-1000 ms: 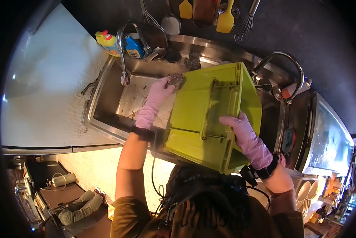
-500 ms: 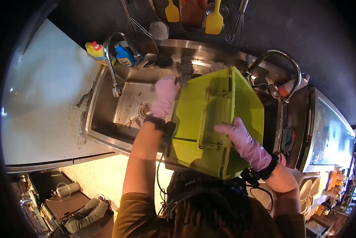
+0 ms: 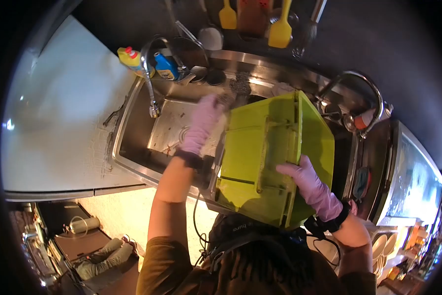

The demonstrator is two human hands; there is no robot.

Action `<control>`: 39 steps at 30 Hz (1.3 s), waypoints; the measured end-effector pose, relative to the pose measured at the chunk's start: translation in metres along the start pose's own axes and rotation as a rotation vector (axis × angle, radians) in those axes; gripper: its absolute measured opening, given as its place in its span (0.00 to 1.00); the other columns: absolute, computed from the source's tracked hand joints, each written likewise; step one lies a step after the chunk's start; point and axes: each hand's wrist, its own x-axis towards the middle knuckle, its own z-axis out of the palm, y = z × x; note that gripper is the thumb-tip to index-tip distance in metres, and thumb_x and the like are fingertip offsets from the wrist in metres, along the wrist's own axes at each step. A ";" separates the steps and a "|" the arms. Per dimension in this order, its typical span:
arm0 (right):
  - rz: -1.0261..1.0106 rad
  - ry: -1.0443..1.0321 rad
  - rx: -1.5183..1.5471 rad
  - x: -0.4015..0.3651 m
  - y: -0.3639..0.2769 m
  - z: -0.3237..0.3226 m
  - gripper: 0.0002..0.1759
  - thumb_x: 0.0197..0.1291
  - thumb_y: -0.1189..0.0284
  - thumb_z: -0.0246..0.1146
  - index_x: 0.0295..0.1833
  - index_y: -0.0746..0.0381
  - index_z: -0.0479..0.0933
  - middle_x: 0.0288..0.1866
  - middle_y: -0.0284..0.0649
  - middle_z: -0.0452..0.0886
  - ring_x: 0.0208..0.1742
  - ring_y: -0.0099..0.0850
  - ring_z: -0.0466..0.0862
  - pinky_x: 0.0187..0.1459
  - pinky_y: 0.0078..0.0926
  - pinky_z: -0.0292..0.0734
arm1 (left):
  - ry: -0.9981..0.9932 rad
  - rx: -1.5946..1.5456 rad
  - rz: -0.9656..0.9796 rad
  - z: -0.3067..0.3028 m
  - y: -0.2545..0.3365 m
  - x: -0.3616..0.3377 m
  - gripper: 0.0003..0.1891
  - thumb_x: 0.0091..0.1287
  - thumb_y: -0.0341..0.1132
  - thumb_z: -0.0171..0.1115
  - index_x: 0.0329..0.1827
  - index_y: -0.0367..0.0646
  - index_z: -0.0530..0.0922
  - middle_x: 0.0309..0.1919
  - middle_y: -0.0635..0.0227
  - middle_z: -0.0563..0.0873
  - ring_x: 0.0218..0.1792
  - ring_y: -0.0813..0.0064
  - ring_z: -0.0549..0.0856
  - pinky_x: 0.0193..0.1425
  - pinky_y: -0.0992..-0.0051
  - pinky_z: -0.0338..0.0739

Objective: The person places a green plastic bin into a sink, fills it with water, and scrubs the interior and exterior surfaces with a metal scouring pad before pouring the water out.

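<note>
A large lime-green bin (image 3: 245,152) is tilted on its side over the sink divider, its opening facing right. My right hand (image 3: 312,187), in a pink glove, grips the bin's rim with the thumb on the outside. Above the left sink basin (image 3: 169,125), close to the bin's base, my pink-gloved left hand (image 3: 203,120) is closed around a grey scouring pad (image 3: 224,102); hand and pad are blurred. Another dark metal scourer (image 3: 240,84) sits on the ledge behind the sink. Food scraps lie near the drain.
Two curved faucets (image 3: 153,98) (image 3: 378,98) rise behind the basins. A yellow bottle (image 3: 131,59) and a blue bottle (image 3: 166,67) stand at the back left. Spatulas (image 3: 280,32) and whisks hang on the wall. A pale counter (image 3: 58,123) adjoins at left.
The view has shifted, so the scene sits slightly right. My left hand has moved slightly away from the bin with the scouring pad. My right hand keeps its hold on the rim.
</note>
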 end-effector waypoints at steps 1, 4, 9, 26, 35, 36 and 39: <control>-0.003 0.020 -0.056 0.001 0.001 -0.001 0.21 0.53 0.79 0.66 0.54 0.70 0.74 0.46 0.41 0.82 0.44 0.30 0.82 0.48 0.27 0.78 | -0.108 0.015 -0.006 0.024 -0.004 -0.008 0.20 0.62 0.43 0.60 0.52 0.38 0.77 0.48 0.50 0.82 0.52 0.51 0.79 0.57 0.62 0.73; 0.013 0.016 0.083 -0.007 -0.009 0.002 0.25 0.52 0.80 0.66 0.57 0.68 0.70 0.47 0.42 0.80 0.43 0.30 0.81 0.45 0.26 0.78 | -0.378 -0.273 -0.173 -0.003 0.029 -0.021 0.24 0.63 0.48 0.59 0.56 0.41 0.76 0.55 0.50 0.78 0.60 0.54 0.74 0.64 0.64 0.66; -0.028 0.087 -0.031 0.006 0.013 -0.019 0.27 0.50 0.80 0.66 0.57 0.66 0.68 0.49 0.41 0.78 0.47 0.33 0.79 0.49 0.30 0.75 | -0.377 -0.396 -0.235 0.044 -0.022 -0.013 0.20 0.60 0.49 0.63 0.43 0.41 0.79 0.41 0.53 0.83 0.48 0.56 0.80 0.52 0.62 0.73; -0.163 -0.014 -0.240 0.024 0.022 -0.042 0.24 0.54 0.74 0.62 0.58 0.67 0.69 0.53 0.41 0.76 0.52 0.34 0.77 0.54 0.30 0.72 | 0.036 0.010 -0.455 0.086 0.008 0.006 0.14 0.52 0.34 0.63 0.42 0.46 0.78 0.40 0.54 0.83 0.45 0.51 0.82 0.49 0.59 0.77; -0.109 -0.107 -0.193 0.021 0.014 -0.044 0.25 0.53 0.71 0.62 0.57 0.66 0.70 0.47 0.38 0.78 0.45 0.30 0.78 0.50 0.27 0.74 | -0.218 -0.184 -0.641 0.044 0.018 -0.036 0.20 0.51 0.38 0.69 0.48 0.48 0.77 0.47 0.55 0.82 0.51 0.54 0.81 0.55 0.61 0.77; -0.138 -0.101 -0.191 0.017 0.013 -0.042 0.25 0.53 0.71 0.62 0.57 0.66 0.70 0.47 0.38 0.78 0.46 0.29 0.78 0.50 0.27 0.73 | -0.232 -0.194 -0.642 0.042 0.019 -0.039 0.22 0.50 0.38 0.70 0.49 0.49 0.76 0.48 0.55 0.82 0.52 0.54 0.81 0.55 0.62 0.76; -0.202 -0.088 -0.174 0.007 0.007 -0.032 0.26 0.53 0.71 0.61 0.58 0.66 0.69 0.48 0.38 0.77 0.47 0.28 0.77 0.50 0.26 0.73 | -0.184 -0.210 -0.661 0.026 0.027 -0.044 0.26 0.48 0.37 0.72 0.53 0.51 0.75 0.48 0.56 0.82 0.53 0.54 0.81 0.56 0.62 0.76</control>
